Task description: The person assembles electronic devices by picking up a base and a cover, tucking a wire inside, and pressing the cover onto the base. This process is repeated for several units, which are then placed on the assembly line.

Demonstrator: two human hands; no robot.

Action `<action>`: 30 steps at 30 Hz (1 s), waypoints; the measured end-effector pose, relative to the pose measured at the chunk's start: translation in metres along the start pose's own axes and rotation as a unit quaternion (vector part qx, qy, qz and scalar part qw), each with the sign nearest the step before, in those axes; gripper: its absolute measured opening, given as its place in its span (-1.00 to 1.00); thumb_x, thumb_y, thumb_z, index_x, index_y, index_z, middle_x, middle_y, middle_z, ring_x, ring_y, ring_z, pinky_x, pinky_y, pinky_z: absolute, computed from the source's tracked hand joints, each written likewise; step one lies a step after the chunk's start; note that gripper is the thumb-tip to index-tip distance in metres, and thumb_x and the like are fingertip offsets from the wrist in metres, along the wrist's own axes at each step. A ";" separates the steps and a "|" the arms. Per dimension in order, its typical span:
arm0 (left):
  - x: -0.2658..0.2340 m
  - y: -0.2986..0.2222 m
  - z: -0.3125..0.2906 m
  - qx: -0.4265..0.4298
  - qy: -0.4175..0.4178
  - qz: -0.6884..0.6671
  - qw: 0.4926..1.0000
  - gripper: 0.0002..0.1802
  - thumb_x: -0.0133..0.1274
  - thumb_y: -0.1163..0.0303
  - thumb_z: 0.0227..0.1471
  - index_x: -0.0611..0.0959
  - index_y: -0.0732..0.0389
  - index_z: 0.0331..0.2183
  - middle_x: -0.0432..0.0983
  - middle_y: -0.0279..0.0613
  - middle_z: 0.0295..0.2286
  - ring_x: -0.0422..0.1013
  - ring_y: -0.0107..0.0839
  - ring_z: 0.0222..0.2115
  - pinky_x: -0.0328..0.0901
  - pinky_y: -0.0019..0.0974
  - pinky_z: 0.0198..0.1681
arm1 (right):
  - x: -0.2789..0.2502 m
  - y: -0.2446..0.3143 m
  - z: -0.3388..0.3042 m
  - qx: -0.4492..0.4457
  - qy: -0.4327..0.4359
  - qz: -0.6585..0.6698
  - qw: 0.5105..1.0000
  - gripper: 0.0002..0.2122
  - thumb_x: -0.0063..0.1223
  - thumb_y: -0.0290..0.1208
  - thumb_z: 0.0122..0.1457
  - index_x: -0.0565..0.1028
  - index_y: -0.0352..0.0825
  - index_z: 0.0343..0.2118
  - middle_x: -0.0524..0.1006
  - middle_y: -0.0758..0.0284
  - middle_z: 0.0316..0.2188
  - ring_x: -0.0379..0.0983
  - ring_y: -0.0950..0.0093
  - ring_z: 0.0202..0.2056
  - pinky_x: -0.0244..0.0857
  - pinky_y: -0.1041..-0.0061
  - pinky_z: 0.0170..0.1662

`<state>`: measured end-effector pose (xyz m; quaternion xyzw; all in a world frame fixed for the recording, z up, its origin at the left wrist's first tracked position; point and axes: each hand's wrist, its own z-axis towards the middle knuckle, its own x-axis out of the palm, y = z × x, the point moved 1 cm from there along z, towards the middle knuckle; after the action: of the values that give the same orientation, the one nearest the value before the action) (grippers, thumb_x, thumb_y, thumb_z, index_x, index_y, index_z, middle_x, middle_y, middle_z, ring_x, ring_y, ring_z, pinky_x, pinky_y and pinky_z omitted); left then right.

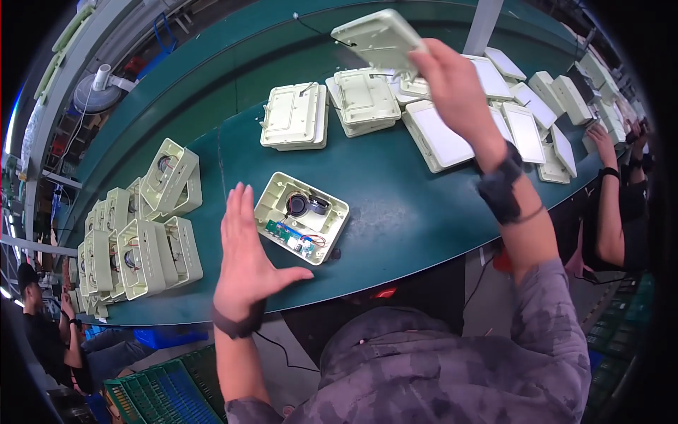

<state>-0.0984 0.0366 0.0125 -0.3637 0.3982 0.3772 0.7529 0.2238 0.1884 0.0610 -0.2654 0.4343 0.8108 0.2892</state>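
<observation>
An open cream plastic housing (337, 227) lies on the green bench before me, with a round black speaker (297, 205), a green circuit board (282, 233) and thin wires inside. My left hand (247, 258) hovers at its left side, fingers stretched and thumb spread, holding nothing. Raised at the far right, my right hand (448, 81) grips a cream plastic cover (378, 37) by its right end. The cover is tilted above the stacks, its ribbed side partly showing. My fingertips behind it are hidden.
Stacked cream covers (293, 116) stand along the far side; more white-faced covers (438, 138) pile up at right. Several open housings (141, 258) crowd the left. The green bench (381, 219) curves around me. Other people's hands (604, 145) are at the right, and another person (56, 318) at far left.
</observation>
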 end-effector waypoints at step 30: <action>0.028 -0.018 -0.010 -0.317 0.070 -0.350 0.879 0.12 0.44 0.27 -0.21 0.16 0.31 0.28 0.39 0.16 0.07 0.43 0.00 0.04 0.37 -0.06 0.03 | 0.088 0.030 -0.139 0.253 0.065 0.814 0.518 -0.50 -0.32 -0.17 0.46 0.21 -0.49 0.27 0.32 0.06 0.25 0.28 0.17 0.25 0.13 0.06 0.32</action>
<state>-0.0752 0.0279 -0.0120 -0.7242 0.1551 0.1689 0.6503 0.1666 0.0764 -0.0496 0.2366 0.6654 0.5281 -0.4716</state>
